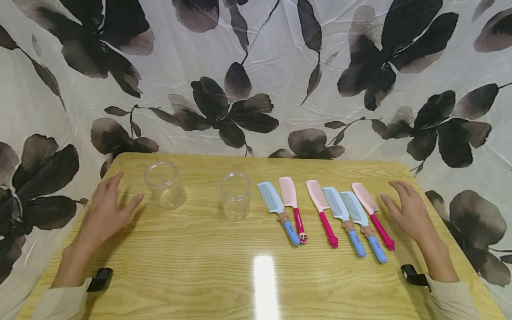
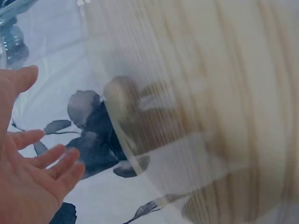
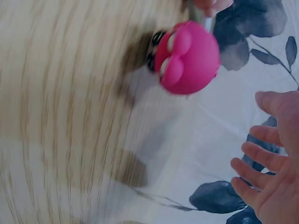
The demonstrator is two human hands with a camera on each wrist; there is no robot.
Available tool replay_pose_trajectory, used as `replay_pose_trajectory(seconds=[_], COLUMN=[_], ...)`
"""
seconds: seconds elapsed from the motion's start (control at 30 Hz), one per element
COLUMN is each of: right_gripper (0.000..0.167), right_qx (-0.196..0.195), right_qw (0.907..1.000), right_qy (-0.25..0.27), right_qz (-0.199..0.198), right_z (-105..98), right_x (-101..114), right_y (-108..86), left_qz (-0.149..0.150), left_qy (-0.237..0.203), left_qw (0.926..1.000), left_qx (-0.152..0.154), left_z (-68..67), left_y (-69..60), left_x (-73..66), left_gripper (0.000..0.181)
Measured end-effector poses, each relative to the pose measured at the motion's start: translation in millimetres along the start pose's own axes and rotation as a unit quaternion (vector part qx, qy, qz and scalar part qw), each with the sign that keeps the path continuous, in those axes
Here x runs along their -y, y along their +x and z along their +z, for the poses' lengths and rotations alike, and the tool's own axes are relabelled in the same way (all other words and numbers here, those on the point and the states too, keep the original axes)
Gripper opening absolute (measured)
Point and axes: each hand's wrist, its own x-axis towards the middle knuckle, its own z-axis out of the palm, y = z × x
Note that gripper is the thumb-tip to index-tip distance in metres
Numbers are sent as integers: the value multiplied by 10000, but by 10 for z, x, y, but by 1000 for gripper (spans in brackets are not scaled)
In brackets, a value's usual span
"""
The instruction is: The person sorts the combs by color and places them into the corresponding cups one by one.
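Both hands wide. I had my left hand (image 1: 106,209) at the left side of the desk (image 1: 172,266), fingers loosely extended and thumb spread, just beside the larger clear cup (image 1: 165,189) but apart from it. My right hand (image 1: 412,213) lay at the opposite side, fingers and thumb likewise spread, near the rightmost pink comb (image 1: 365,198) and clear of it.

Positions: the larger cup stood upright toward the back left; the smaller clear cup (image 1: 236,198) stood upright to its right, well apart. Six combs lay to the right of the cups, teeth ends away from me, handles toward me. Order from the left: first blue comb (image 1: 270,198), first pink comb (image 1: 289,192), second pink comb (image 1: 318,195), second blue comb (image 1: 336,203), third blue comb (image 1: 355,208), then the rightmost pink one. The first two lay with handle ends close together; I could not tell whether they touched. Pink combs had magenta handles; blue combs carried a small brown figure at the neck.

Surroundings: floral cloth (image 1: 296,111) rose behind the desk; a black device (image 1: 100,280) sat at my left wrist, by a pale sleeve (image 1: 60,304)
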Motion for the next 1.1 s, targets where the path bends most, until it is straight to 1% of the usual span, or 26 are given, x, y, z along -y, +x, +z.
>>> replay_pose_trajectory(seconds=[0.13,0.23,0.33,0.43,0.5,0.73,0.93,1.1], right_gripper=[43,40,38,36,35,34,32,30], right_qx=[-145,-220,-309,-317,-265,-175,-56,79], right_qw=[9997,9994,9989,9985,9984,9974,9971,9972], right_qy=[210,279,335,409,482,677,739,701], right_qz=[0,-48,-140,-186,-148,-192,-189,-228], right_z=[4,14,20,32,40,65,96,133], right_x=[58,113,177,231,266,382,468,551], right_y=[-22,-43,-66,-86,-97,-125,-144,-140], left_qz=[33,130,166,191,222,266,174,118], left_qy=[-396,-671,-962,-1181,-1342,-1701,-1876,-2007], left_qw=[9992,9976,9950,9922,9899,9839,9802,9778], left_qx=[48,104,219,345,405,471,615,587], left_z=[21,45,66,86,100,159,233,288], left_y=[-6,-7,-7,-6,-5,8,34,62], left_x=[-70,-104,-142,-180,-203,-270,-312,-345], left_gripper=[85,84,85,86,86,87,86,83])
